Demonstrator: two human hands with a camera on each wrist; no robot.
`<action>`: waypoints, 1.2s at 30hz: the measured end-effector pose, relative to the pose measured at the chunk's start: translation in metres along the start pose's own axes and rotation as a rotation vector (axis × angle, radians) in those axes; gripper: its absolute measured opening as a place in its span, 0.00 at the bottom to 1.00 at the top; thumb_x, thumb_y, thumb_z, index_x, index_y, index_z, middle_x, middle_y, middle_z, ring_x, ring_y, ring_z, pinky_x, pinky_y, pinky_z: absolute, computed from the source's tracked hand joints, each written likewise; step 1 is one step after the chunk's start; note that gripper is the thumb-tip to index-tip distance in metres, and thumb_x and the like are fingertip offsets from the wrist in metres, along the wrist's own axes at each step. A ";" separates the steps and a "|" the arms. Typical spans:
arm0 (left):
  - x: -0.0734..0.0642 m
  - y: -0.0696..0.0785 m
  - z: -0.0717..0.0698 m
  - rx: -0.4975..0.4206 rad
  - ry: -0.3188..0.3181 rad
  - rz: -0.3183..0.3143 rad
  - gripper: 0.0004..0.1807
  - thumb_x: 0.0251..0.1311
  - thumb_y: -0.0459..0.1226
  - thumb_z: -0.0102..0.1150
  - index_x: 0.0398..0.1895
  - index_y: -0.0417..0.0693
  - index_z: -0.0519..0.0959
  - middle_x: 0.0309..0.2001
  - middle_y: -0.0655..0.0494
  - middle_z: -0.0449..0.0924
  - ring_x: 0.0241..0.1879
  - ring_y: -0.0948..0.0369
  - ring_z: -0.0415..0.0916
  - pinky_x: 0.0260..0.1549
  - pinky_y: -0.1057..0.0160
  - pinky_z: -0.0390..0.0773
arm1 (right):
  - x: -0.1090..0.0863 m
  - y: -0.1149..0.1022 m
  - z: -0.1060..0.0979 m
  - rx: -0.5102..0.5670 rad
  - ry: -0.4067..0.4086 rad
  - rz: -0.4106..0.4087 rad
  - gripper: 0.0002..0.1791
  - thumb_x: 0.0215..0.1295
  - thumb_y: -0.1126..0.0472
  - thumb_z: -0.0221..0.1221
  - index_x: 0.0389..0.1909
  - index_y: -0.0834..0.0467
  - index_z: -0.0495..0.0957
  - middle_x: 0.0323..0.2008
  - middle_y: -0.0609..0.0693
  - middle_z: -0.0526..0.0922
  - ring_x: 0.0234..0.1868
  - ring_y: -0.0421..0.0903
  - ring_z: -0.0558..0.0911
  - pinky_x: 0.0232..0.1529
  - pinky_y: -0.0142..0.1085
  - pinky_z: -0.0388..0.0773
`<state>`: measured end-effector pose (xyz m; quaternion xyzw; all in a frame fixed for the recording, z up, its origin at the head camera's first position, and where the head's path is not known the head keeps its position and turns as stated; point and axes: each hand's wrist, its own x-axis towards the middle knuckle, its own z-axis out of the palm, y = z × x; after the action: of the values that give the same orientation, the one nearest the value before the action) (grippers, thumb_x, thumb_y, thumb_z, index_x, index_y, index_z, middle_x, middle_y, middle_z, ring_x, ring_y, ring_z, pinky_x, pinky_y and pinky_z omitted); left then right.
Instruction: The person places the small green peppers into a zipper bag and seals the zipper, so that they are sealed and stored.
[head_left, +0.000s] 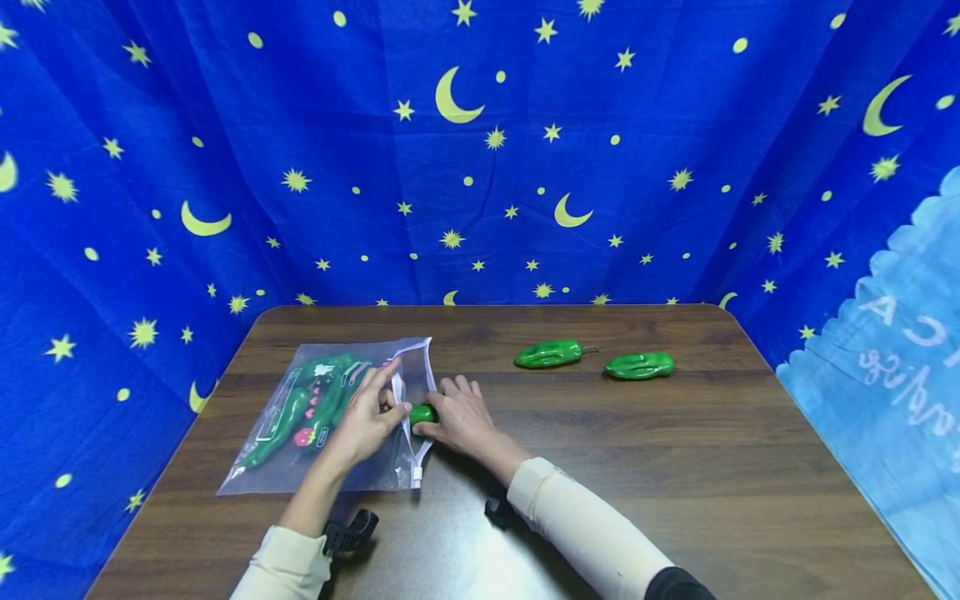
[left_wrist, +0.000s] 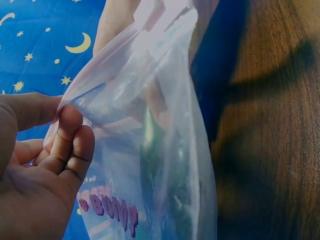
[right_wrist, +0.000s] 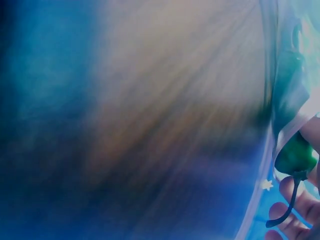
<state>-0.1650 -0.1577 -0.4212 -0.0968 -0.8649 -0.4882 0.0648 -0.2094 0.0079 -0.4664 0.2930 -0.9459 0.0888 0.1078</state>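
Note:
A clear zip bag (head_left: 251, 471) with printed pictures lies at the left of the table, its mouth facing right. Long green peppers (head_left: 288, 417) show through its plastic. My left hand (head_left: 367, 417) pinches the edge of the mouth between thumb and fingers; the left wrist view shows this hand (left_wrist: 45, 170) close up at the bag's rim. At the opening, my right hand (head_left: 463, 417) grips a green pepper (head_left: 422, 414), which is partly hidden by fingers and plastic. In the right wrist view the stem end of this pepper (right_wrist: 295, 157) points out of the bag.
Two more green peppers lie at the back right of the wooden table (head_left: 675, 467): one pepper (head_left: 549, 354) with a stem, and another pepper (head_left: 640, 366) to its right. A white slider (head_left: 417, 475) sits at the near end of the bag's zip. A blue patterned curtain (head_left: 517, 167) hangs behind.

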 end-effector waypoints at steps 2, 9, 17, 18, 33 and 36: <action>0.000 0.000 0.000 -0.006 -0.001 -0.001 0.39 0.54 0.27 0.61 0.70 0.42 0.59 0.40 0.47 0.66 0.25 0.71 0.65 0.20 0.74 0.67 | 0.001 -0.001 0.000 0.000 -0.001 -0.007 0.23 0.51 0.34 0.61 0.39 0.46 0.81 0.33 0.44 0.75 0.37 0.44 0.69 0.37 0.35 0.63; 0.001 0.000 0.001 -0.019 0.001 0.004 0.39 0.52 0.25 0.61 0.70 0.40 0.59 0.40 0.46 0.64 0.25 0.72 0.65 0.19 0.74 0.67 | 0.003 -0.004 0.002 -0.025 0.017 -0.025 0.23 0.51 0.36 0.62 0.40 0.47 0.81 0.35 0.44 0.77 0.39 0.45 0.70 0.40 0.36 0.65; 0.001 0.000 0.000 0.012 0.002 0.003 0.40 0.52 0.27 0.61 0.70 0.41 0.58 0.39 0.47 0.65 0.26 0.71 0.65 0.20 0.73 0.68 | 0.002 0.003 -0.007 0.070 0.009 -0.039 0.25 0.51 0.36 0.62 0.46 0.46 0.81 0.39 0.44 0.79 0.41 0.43 0.71 0.42 0.36 0.65; 0.000 0.000 -0.001 0.011 0.001 0.001 0.40 0.52 0.27 0.61 0.70 0.41 0.58 0.39 0.48 0.65 0.25 0.71 0.65 0.20 0.73 0.68 | 0.002 0.005 -0.008 0.093 0.008 -0.040 0.25 0.52 0.37 0.62 0.47 0.46 0.81 0.39 0.44 0.79 0.41 0.43 0.72 0.42 0.36 0.66; 0.000 0.000 0.000 0.008 0.017 0.031 0.40 0.52 0.27 0.62 0.69 0.39 0.59 0.37 0.48 0.66 0.24 0.72 0.63 0.19 0.74 0.67 | -0.015 0.062 -0.029 0.372 0.081 -0.031 0.26 0.55 0.48 0.65 0.54 0.54 0.77 0.42 0.51 0.82 0.43 0.45 0.80 0.43 0.38 0.77; 0.000 0.001 0.000 -0.002 0.017 0.030 0.40 0.51 0.27 0.63 0.69 0.38 0.59 0.37 0.46 0.66 0.24 0.72 0.63 0.19 0.74 0.67 | -0.019 0.075 -0.032 0.406 0.090 -0.005 0.26 0.55 0.49 0.65 0.54 0.55 0.76 0.42 0.53 0.82 0.41 0.46 0.81 0.41 0.39 0.78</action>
<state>-0.1650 -0.1572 -0.4203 -0.1058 -0.8622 -0.4890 0.0794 -0.2325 0.0862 -0.4479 0.3066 -0.9020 0.2905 0.0891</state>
